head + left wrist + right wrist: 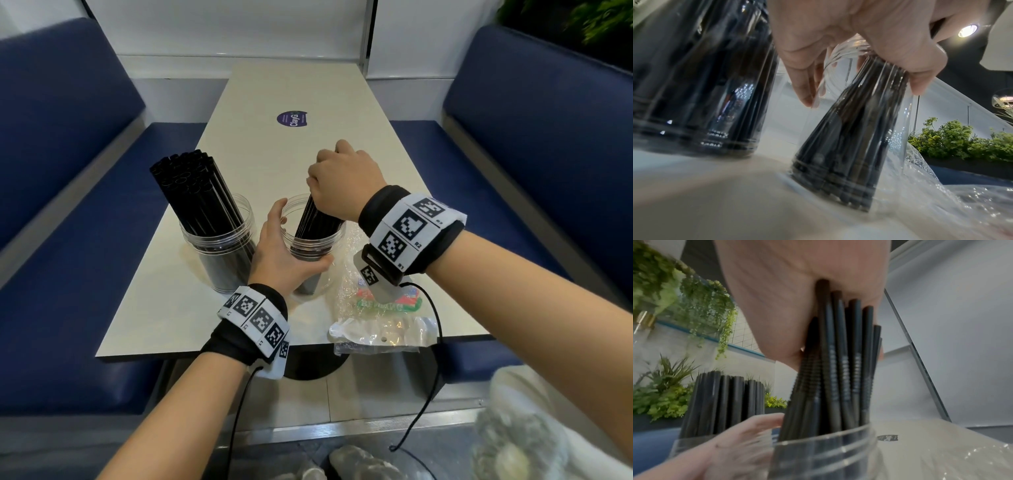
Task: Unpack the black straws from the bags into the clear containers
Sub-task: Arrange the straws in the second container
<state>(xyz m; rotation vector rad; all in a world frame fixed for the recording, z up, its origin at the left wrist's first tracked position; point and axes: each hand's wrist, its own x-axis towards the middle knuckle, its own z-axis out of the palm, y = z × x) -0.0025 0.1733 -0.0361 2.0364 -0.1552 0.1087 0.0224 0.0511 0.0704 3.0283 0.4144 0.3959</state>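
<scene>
1. My right hand (340,181) is clenched around the top of a bundle of black straws (317,219), gripping it from above; the bundle stands nearly upright, long axis vertical, leaning slightly toward me at the bottom, with its lower ends down inside the right clear container (313,246).
2. My left hand (279,253) wraps the near left side of that container, thumb curled at the rim and fingers round the wall.
3. The left wrist view shows what the head view hides: my fingertips (917,87) pressed on the clear wall, and the straw ends (838,186) fanned out on the container floor.
4. The right wrist view shows the ribbed bendy sections of the straws (844,382) just below my palm, which no other view catches.
5. Just beside, to the left, the second clear container (219,253) holds a full bundle of straws (195,192) tilted up and away to the left, open ends upward.
6. An emptied clear plastic bag (376,318) lies crumpled on the near right of the cream table (281,92), touching the container I hold.
7. Blue bench seats (68,240) flank the table.
</scene>
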